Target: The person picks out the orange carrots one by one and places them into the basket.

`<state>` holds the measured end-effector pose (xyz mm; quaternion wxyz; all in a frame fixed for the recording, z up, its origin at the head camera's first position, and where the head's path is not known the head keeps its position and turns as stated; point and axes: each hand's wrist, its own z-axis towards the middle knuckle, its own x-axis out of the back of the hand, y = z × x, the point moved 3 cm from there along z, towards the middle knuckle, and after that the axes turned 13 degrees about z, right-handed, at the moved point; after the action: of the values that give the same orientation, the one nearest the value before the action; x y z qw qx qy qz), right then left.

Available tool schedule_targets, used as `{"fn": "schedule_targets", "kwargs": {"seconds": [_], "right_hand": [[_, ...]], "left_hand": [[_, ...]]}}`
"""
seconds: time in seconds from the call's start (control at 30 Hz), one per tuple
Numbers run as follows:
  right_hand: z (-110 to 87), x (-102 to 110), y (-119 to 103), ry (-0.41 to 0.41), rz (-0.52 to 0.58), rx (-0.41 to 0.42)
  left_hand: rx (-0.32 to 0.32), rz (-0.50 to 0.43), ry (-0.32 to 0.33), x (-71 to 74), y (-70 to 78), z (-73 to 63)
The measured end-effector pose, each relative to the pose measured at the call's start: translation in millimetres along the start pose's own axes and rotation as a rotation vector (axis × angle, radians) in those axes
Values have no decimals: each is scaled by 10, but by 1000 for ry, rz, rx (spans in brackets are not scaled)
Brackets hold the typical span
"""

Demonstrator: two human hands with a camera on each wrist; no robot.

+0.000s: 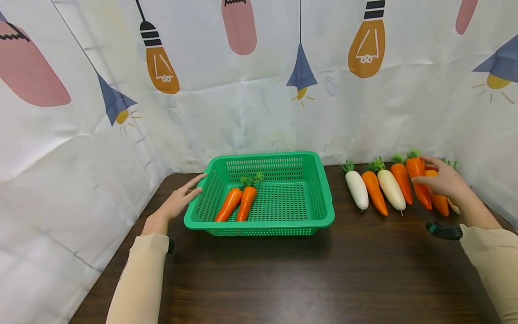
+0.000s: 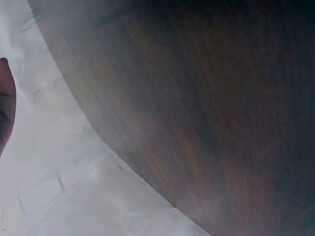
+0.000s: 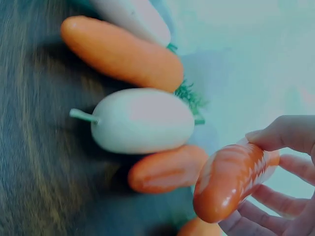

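Note:
My right hand (image 1: 441,180) pinches an orange carrot (image 1: 419,180) between thumb and fingers, at the right end of a row of vegetables. In the right wrist view, the held carrot (image 3: 229,184) points its tip toward the camera, beside another carrot (image 3: 167,169) and a white radish (image 3: 142,120). My left hand (image 1: 180,200) rests on the left rim of a green plastic basket (image 1: 259,224), its fingers extended. Two carrots (image 1: 246,204) with green tops lie inside, toward the basket's left. The left wrist view catches only a bit of the hand (image 2: 6,108) at its edge.
Left of the held carrot, white radishes (image 1: 357,190) and carrots (image 1: 374,192) lie side by side on the dark wooden table (image 1: 259,279). Another carrot (image 1: 440,203) lies partly under the right hand. A printed white curtain (image 1: 259,108) hangs behind and along the sides.

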<state>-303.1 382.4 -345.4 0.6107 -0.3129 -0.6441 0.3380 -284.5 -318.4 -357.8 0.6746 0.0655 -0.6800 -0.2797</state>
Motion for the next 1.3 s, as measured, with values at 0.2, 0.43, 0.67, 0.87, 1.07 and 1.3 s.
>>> {"fn": "schedule_targets", "kwargs": {"seconds": [0.2,0.43,0.67,0.87,1.07,1.3], "right_hand": [[-14,-41,-123,30,36,31],[-47,-104,-300,40,101,60],[-77,-210,-495,32,198,101],[-92,-334,-658,23,269,135],[-82,-465,-796,-20,348,156],[-99,-632,-990,-70,497,153]], "left_hand": [[5,0,0,-1,3,0],[4,6,-2,8,-11,8],[4,3,-5,19,-15,3],[4,4,-4,21,-14,5],[0,11,-9,22,7,-3],[6,13,-7,14,0,-1]]}}
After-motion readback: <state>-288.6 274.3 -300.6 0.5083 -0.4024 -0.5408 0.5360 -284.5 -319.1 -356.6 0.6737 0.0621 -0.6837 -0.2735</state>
